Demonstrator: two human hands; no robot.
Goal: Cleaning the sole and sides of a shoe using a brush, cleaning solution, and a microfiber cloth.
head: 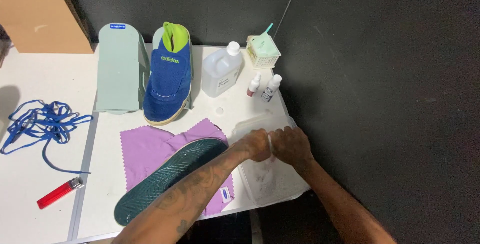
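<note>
My left hand [254, 145] and my right hand [292, 146] meet over a clear plastic tub [280, 181] at the table's right front corner. Both are closed around a small white thing held between them; what it is I cannot tell. A dark green shoe, sole up [165, 179], lies on a purple cloth [145, 149] under my left forearm. A blue shoe with a lime tongue [167, 76] rests on a pale green stand further back.
A second pale green stand [119, 69] is left of the shoe. A clear jug [221, 71], two small bottles [264, 88] and a white basket [263, 51] stand behind. Blue laces [40, 124] and a red lighter [58, 193] lie left. The table ends just right of the tub.
</note>
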